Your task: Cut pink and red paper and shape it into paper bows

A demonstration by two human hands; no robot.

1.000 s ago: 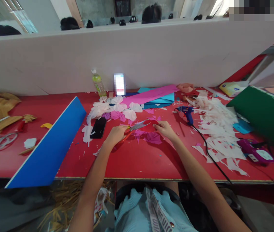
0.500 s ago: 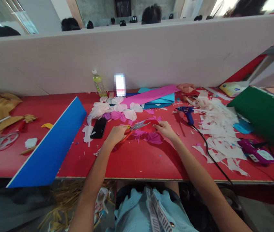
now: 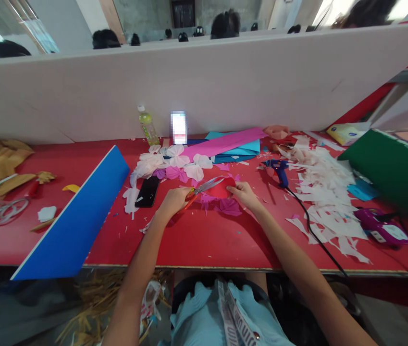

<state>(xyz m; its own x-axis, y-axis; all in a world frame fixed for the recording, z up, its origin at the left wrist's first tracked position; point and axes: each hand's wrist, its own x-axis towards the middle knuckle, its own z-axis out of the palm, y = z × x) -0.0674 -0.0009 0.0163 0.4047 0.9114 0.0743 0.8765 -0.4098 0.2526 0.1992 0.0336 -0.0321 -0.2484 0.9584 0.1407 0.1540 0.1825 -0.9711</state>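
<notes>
My left hand (image 3: 175, 199) is closed around the handles of a pair of scissors (image 3: 206, 186), whose blades point right and slightly up. My right hand (image 3: 243, 193) pinches a piece of red paper (image 3: 221, 189) by its right side. The scissor blades lie against the upper edge of this paper and look nearly together. Just below sits magenta crepe paper (image 3: 228, 206) on the red table. White paper petals (image 3: 193, 168) and pink paper petals (image 3: 177, 173) lie behind my hands. A black phone (image 3: 148, 191) rests left of my left hand.
A blue board (image 3: 77, 216) stands on the left and a green board (image 3: 387, 168) on the right. A blue glue gun (image 3: 278, 169) trails its cord past heaped white paper scraps (image 3: 326, 192). At the back are a bottle (image 3: 148, 127) and a lit screen (image 3: 179, 128).
The scissor blades, parted half a second ago, have come closer together at the red paper. Both hands stay in almost the same place.
</notes>
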